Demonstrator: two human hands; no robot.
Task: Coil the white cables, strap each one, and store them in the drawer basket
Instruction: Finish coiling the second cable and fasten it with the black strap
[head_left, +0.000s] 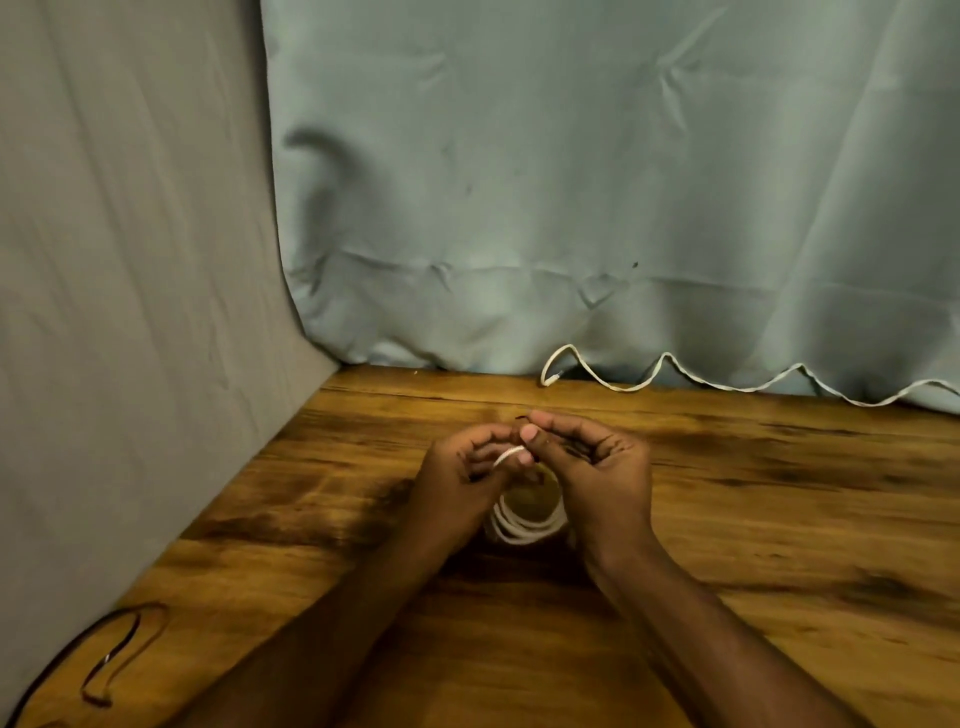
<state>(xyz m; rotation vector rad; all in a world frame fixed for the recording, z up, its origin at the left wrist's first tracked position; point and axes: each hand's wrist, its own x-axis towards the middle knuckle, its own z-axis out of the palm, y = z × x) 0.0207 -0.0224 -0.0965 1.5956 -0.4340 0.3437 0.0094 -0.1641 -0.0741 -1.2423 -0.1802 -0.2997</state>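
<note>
A coiled white cable (524, 525) is held above the wooden table (727, 519), pinched at its top by the left hand (462, 478) and the right hand (597, 467). A second white cable (675, 376) is laid loose along the table's far edge, against the pale curtain (571, 182). No container is shown.

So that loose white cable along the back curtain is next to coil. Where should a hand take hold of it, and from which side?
Probably at its free end, which curls down onto the wooden table at the left of the loose white cable. Come from above and in front, since the curtain blocks the back, and pinch just behind the tip with the fingers; the rest trails off right.
</note>
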